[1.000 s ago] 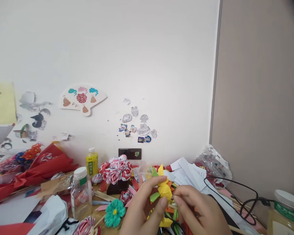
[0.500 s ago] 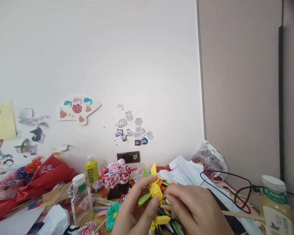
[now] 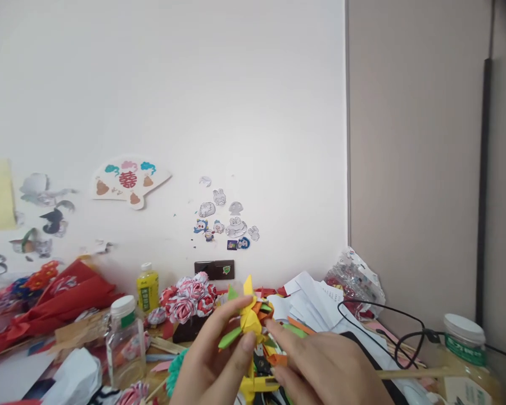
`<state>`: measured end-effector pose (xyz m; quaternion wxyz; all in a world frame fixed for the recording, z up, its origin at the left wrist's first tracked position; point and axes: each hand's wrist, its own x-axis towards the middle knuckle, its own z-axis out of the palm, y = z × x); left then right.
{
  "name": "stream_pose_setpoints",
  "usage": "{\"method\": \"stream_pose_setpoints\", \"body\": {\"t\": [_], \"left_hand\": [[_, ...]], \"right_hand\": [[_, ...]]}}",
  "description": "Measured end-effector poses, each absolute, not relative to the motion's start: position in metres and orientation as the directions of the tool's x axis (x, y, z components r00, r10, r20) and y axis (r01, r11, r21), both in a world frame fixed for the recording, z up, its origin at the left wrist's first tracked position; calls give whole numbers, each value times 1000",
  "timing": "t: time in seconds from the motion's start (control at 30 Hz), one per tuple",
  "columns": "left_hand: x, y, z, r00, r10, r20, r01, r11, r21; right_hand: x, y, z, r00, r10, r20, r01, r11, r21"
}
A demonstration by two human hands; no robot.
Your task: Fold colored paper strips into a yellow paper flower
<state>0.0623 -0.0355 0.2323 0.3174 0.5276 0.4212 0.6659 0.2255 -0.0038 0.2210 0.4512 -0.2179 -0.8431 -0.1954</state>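
Low in the middle of the head view is an origami piece [image 3: 250, 322] of folded yellow, green and orange paper. My left hand [image 3: 213, 354] pinches its yellow part between thumb and index finger, with a green tip poking out beside them. From the right, my right hand [image 3: 324, 368] reaches in, index finger and thumb closed around the orange and white folds [image 3: 277, 354] on the piece's right side. A green and orange strip [image 3: 299, 327] sticks out behind that hand. More yellow folded paper [image 3: 259, 385] shows below, partly hidden.
A clear jar [image 3: 125, 343], a yellow bottle [image 3: 147, 288] and a bunch of pink-white paper roses [image 3: 193, 295] stand left. White papers [image 3: 307, 301], a black cable [image 3: 383, 304] and a white-lidded jar [image 3: 464, 351] are right. A wooden stick [image 3: 413, 373] lies beside my right hand.
The view has shifted slightly to the right. My right index finger has spread from the thumb, and orange and white folds now show between them. My left hand keeps its pinch.
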Motion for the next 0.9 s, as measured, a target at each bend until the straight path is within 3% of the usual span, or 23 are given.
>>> {"method": "stream_pose_setpoints", "body": {"t": [0.13, 0.37, 0.57, 0.73, 0.9], "left_hand": [[66, -36, 233, -319, 833, 452, 16, -473, 881], [73, -32, 230, -328, 846, 421, -104, -475, 874], [67, -33, 231, -285, 851, 441, -90, -481, 872], [67, -38, 229, -236, 877, 418, -150, -458, 876], [69, -47, 232, -212, 872, 441, -213, -482, 850]], "right_hand": [[224, -1, 218, -539, 58, 840, 565, 764, 311], [217, 6, 215, -540, 8, 842, 596, 710, 375], [213, 3, 216, -497, 31, 867, 595, 740, 314], [212, 0, 217, -557, 8, 830, 517, 785, 340], [219, -11, 222, -495, 91, 864, 515, 831, 208]]}}
